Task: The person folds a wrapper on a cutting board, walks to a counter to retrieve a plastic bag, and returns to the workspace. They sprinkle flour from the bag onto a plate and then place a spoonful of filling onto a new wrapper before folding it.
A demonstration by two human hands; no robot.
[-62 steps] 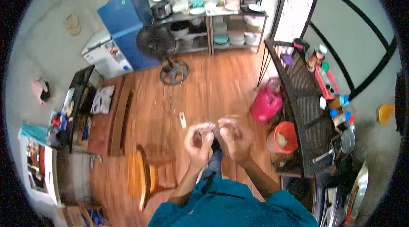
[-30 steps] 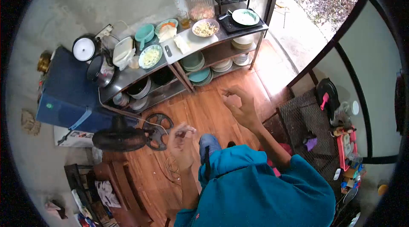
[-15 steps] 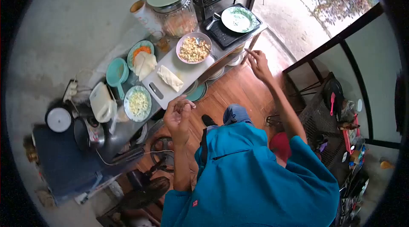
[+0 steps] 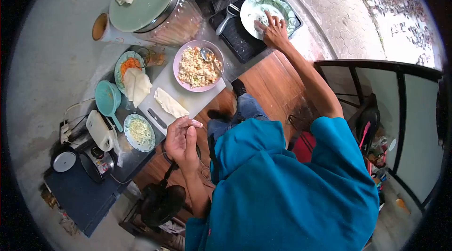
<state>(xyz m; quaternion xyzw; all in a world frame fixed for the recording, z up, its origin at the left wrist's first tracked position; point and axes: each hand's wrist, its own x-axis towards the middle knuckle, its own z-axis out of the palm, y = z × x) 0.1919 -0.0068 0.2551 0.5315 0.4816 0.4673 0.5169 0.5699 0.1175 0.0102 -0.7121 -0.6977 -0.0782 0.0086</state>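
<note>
Well, the right hand reaches into the green-patterned plate on the black tray, whether pinching anything I cannot tell; the left hand, loosely curled, empty, hangs near the folded wrapper roll on the cutting board, likely soft and tearable, best cradled lengthwise

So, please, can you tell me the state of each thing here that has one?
Left hand, empty, fingers curled.
Right hand, fingers at the patterned plate.
Patterned plate, upright on the black tray.
Pink bowl, holding chopped food, spoon inside.
Wrapper roll, folded, on the cutting board.
Glass jar, covered by the green plate.
Fan, cannot tell whether running.
</note>
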